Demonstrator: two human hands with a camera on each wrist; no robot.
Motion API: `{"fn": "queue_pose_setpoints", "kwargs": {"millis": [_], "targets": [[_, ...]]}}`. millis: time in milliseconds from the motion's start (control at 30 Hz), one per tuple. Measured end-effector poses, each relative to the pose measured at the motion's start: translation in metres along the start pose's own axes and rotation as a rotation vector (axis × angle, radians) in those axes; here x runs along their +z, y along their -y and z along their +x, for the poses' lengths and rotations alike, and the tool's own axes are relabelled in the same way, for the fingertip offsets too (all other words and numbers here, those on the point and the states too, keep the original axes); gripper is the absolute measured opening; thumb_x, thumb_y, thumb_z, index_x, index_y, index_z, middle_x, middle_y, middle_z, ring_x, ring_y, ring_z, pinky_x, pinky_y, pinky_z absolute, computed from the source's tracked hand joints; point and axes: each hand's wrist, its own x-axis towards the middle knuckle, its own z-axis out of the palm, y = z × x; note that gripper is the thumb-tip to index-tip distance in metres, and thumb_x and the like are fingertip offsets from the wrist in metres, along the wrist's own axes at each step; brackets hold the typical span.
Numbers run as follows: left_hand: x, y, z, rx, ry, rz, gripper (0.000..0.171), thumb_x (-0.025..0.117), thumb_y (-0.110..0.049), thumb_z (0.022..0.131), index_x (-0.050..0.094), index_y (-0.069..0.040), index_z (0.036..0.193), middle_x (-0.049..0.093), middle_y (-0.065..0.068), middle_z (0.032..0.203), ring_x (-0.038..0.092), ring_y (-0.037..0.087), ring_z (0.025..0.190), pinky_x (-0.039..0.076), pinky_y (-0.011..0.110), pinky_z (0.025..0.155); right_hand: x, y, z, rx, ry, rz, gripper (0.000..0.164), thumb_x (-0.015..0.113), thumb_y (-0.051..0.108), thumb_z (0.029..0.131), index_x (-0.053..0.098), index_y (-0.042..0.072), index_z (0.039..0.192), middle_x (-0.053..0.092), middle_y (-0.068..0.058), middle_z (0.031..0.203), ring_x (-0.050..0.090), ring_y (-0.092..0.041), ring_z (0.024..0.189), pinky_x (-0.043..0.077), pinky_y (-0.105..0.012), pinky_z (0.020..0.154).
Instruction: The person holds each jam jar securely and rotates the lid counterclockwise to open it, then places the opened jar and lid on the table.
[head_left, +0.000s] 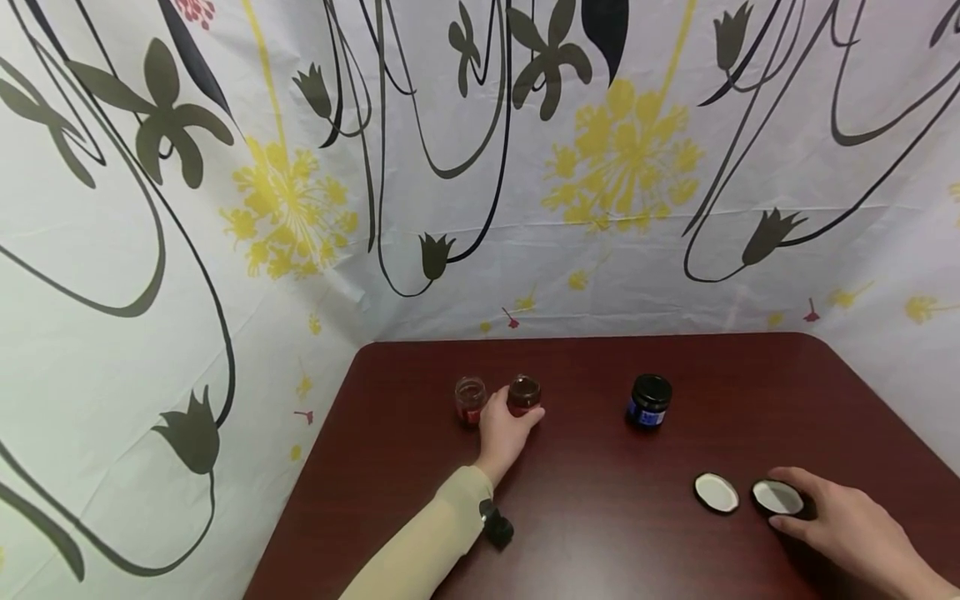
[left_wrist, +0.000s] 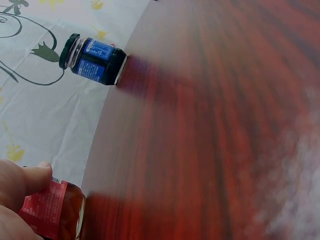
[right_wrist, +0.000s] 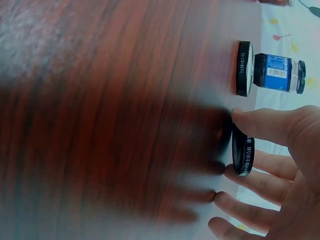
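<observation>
At the back left of the table, my left hand (head_left: 504, 433) grips a small open glass jar (head_left: 524, 395) with dark contents. Its red label (left_wrist: 44, 212) shows in the left wrist view beside my thumb. Just left of that hand stands another lidless glass jar (head_left: 470, 402), also with red on it. My right hand (head_left: 855, 521), at the front right, pinches a black-rimmed jar lid (head_left: 777, 497) between thumb and fingers, its white inside facing up. The lid (right_wrist: 243, 152) is slightly tilted; I cannot tell whether it touches the table.
A second lid (head_left: 716, 492) lies white side up, left of my right hand. Farther back stands a dark jar (head_left: 648, 402) with a blue label and its black lid on. Patterned white cloth (head_left: 480, 192) hangs behind the dark red table (head_left: 585, 508) and along its left side.
</observation>
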Motion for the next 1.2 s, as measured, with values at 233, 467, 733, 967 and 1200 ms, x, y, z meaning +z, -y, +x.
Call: {"fn": "queue_pose_setpoints", "kwargs": {"millis": [233,467,733,967,1200], "targets": [[0.0011,0.0026,0.0013,-0.001,-0.002,-0.004,0.060,0.089,-0.032,0.078,0.064,-0.009,0.128,0.066,0.004,0.109,0.063,0.026,0.108,0.049,0.046,0.094,0.0019,-0.0010,0.0021,0.024,0.018,-0.009,0.081,0.082,0.061,0.072,0.060,0.011,0.131,0.067,-0.021,0.115,0.066,-0.040,0.092,0.046,-0.048,0.054],[0.0004,0.0024,0.0033,0.013,-0.011,-0.003,0.060,0.089,-0.033,0.077,0.065,-0.009,0.127,0.067,0.004,0.108,0.064,0.025,0.106,0.050,0.045,0.093,0.0019,-0.0013,0.0011,0.005,-0.023,-0.019,0.081,0.081,0.063,0.072,0.060,0.014,0.133,0.067,-0.021,0.117,0.066,-0.041,0.092,0.045,-0.048,0.052],[-0.0008,0.0022,0.0026,0.010,0.005,-0.003,0.061,0.088,-0.033,0.078,0.064,-0.009,0.129,0.066,0.003,0.107,0.064,0.024,0.105,0.051,0.046,0.091,0.0027,-0.0005,0.0025,0.034,0.024,-0.019,0.087,0.079,0.067,0.070,0.058,0.013,0.135,0.066,-0.024,0.117,0.066,-0.039,0.087,0.045,-0.047,0.052],[-0.0032,-0.0008,0.0035,0.016,0.010,-0.010,0.060,0.088,-0.032,0.079,0.064,-0.009,0.129,0.066,0.003,0.107,0.063,0.024,0.105,0.050,0.046,0.092,0.0032,-0.0002,0.0052,0.051,0.053,0.005,0.091,0.078,0.069,0.070,0.056,0.012,0.137,0.065,-0.025,0.118,0.067,-0.037,0.087,0.046,-0.046,0.053],[0.0010,-0.0009,-0.0003,0.005,0.005,-0.011,0.060,0.088,-0.031,0.079,0.064,-0.009,0.129,0.066,0.003,0.108,0.063,0.025,0.106,0.050,0.046,0.092,0.0042,-0.0052,0.0044,0.062,0.055,-0.003,0.094,0.078,0.071,0.068,0.057,0.010,0.137,0.066,-0.026,0.116,0.066,-0.038,0.087,0.046,-0.047,0.054]]}}
